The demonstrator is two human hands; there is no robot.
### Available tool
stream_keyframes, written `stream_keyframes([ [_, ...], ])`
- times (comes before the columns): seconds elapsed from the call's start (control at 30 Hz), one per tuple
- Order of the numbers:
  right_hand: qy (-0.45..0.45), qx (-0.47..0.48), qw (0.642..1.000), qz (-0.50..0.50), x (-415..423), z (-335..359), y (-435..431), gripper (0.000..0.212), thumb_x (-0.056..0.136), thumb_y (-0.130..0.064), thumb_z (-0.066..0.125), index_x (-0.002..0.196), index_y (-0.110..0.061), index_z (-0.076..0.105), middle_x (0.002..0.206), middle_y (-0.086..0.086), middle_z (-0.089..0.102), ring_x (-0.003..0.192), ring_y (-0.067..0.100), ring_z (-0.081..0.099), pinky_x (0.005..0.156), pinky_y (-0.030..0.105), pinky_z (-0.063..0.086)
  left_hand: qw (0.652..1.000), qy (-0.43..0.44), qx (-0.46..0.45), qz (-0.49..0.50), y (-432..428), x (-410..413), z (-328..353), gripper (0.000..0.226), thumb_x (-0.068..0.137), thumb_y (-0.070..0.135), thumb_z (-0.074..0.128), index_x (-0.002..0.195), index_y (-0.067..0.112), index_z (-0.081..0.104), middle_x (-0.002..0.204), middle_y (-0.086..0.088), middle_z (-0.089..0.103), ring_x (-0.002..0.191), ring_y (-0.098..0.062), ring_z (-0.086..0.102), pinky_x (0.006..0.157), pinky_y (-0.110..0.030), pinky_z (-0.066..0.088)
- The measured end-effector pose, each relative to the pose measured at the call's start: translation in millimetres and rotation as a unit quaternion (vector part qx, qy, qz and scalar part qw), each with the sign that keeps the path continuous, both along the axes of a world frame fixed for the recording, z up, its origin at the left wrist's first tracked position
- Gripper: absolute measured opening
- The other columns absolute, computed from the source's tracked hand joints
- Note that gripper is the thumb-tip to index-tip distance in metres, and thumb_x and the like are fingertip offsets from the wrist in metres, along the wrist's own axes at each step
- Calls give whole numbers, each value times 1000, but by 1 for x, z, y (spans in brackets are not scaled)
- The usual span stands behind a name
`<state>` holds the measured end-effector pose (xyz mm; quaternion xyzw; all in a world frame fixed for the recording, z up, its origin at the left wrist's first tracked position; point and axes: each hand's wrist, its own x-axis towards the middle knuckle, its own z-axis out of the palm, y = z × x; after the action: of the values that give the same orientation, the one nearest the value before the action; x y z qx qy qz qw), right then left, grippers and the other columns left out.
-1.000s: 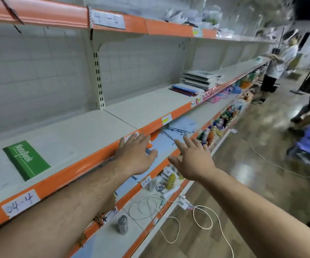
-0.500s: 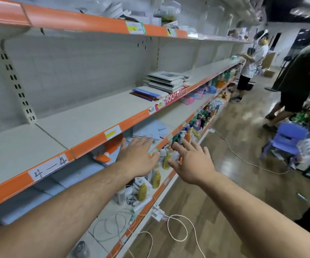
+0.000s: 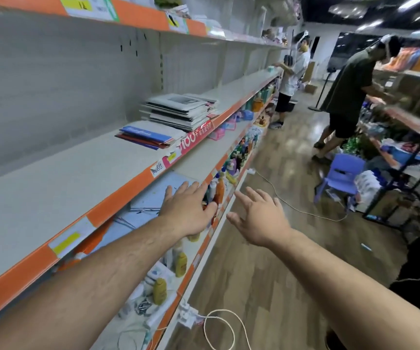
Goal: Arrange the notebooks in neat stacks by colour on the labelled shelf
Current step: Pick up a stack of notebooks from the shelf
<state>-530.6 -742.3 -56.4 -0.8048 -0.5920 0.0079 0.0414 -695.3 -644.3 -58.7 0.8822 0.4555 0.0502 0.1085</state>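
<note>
On the orange-edged shelf [image 3: 77, 178], toward its far end, lie the notebooks: a low blue-topped pile [image 3: 148, 135] with red covers beneath and, just beyond it, a taller grey-and-white stack [image 3: 178, 109] with its edges askew. They look light, thin and bendy, with slick covers likely to slide, so I would lift a few at a time, flat, gripping the near edge by the shelf's lip. Both hands hang below that shelf's front, well short of the piles. The left hand [image 3: 187, 210] and right hand [image 3: 259, 221] hold nothing, fingers [image 3: 184, 188] spread. Under the shelf sit blue sheets [image 3: 153, 198] and bottles [image 3: 219, 190], and nothing blocks the reach. A person in white [image 3: 289, 79] stands at the shelf's far end. A person in dark green [image 3: 345, 97] and a purple chair [image 3: 340, 175] are across the aisle from it.
</note>
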Motion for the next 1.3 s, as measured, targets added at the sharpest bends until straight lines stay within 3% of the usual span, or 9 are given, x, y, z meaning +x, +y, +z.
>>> stream_keyframes([
  [0.63, 3, -12, 1000, -28, 120, 3, 160, 71, 97, -67, 30, 157, -34, 16, 166, -2, 13, 152, 24, 10, 121, 51, 15, 999, -16, 13, -47, 169, 132, -1, 67, 100, 58, 26, 159, 29, 13, 166, 5, 14, 154, -20, 5, 123, -50, -1],
  [1.3, 54, 18, 986, 157, 369, 5, 363, 71, 96, -66, 36, 156, -29, 26, 163, 4, 25, 150, 26, 20, 119, 46, 25, 993, 8, 29, 114, 314, 338, 10, 69, 101, 58, 26, 160, 24, 14, 166, 2, 13, 153, -21, 6, 124, -47, 5],
])
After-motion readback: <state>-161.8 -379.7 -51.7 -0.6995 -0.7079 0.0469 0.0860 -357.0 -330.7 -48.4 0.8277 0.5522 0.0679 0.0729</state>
